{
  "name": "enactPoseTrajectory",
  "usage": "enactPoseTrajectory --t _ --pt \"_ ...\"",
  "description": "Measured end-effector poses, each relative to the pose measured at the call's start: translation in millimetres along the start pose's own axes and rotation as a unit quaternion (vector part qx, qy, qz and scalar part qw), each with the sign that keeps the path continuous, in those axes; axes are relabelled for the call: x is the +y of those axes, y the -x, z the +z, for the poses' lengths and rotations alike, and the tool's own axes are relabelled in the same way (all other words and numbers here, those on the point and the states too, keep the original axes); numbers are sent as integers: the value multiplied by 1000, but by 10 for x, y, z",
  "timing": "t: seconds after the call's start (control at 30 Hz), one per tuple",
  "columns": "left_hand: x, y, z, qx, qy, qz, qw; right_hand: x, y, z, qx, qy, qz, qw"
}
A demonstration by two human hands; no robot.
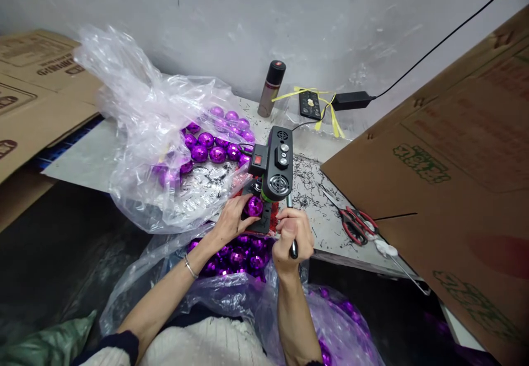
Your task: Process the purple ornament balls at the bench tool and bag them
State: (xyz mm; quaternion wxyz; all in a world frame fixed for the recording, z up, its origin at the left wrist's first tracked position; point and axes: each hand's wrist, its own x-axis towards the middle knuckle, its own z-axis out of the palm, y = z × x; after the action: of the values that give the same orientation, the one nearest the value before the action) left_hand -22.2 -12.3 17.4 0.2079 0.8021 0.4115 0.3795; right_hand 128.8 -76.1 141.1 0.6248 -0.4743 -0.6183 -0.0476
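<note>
My left hand (235,218) pinches a shiny purple bauble (253,206) between thumb and fingers, at the front of a small black machine (278,162). The bauble is on or just above the machine's dark base plate (262,224); I cannot tell which. My right hand (294,239) is wrapped round the machine's metal lever (293,249), whose black end sticks out below the fist. A red switch (258,160) sits on the machine's left side. Just below my hands, a clear plastic bag (165,294) holds many purple baubles (237,257).
Another clear bag (136,107) with purple baubles (200,153) lies on the table (82,156). Red-handled scissors (356,224) rest at right beside a large cardboard box (450,173). A spray can (271,89), a black power strip (309,104) and an adapter (352,100) stand behind. Black scraps litter the tabletop.
</note>
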Motion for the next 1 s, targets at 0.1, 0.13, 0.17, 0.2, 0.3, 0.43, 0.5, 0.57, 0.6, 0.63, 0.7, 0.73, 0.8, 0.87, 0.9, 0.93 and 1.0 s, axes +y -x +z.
enactPoseTrajectory --t 0.1,0.13,0.17,0.2,0.3,0.43,0.5,0.57,0.6,0.63,0.7,0.73,0.8,0.87,0.9,0.93,1.0 --pt "10 -42 69 -7 8 -33 999 3 23 -5 -3 8 8 1000" --pt "10 -61 100 -6 14 -44 999 1 27 -7 -4 10 9 1000" --pt "7 -79 129 -3 23 -51 998 -1 29 -9 -6 12 10 1000" --pt "1 -94 155 0 33 -54 998 -3 31 -12 -6 14 10 1000" --pt "-33 -108 200 0 62 -47 997 2 46 -20 -6 16 12 1000" --pt "-65 -91 206 1 76 -37 996 67 142 3 1 20 13 1000" --pt "-65 -86 206 6 77 -31 997 121 224 44 10 21 7 1000" --pt "-58 -86 207 6 73 -35 997 178 308 100 27 14 -3 1000" --pt "-54 -86 208 5 71 -37 997 204 344 131 38 9 -7 999" --pt "-51 -86 209 4 69 -39 997 227 375 159 50 5 -11 999" --pt "-47 -85 209 4 72 -35 997 266 417 207 71 6 -14 997" --pt "-45 -84 210 5 74 -32 997 283 430 224 78 10 -16 997" --pt "-43 -82 211 6 74 -34 997 313 449 245 85 13 -24 996" --pt "-43 -82 216 3 69 -43 997 339 465 255 88 9 -30 996" --pt "-43 -82 219 2 66 -47 997 351 473 257 89 6 -32 996" --pt "-45 -83 223 1 64 -47 997 360 481 259 91 4 -31 995" --pt "-50 -84 232 6 63 -41 997 377 497 262 95 3 -30 995"
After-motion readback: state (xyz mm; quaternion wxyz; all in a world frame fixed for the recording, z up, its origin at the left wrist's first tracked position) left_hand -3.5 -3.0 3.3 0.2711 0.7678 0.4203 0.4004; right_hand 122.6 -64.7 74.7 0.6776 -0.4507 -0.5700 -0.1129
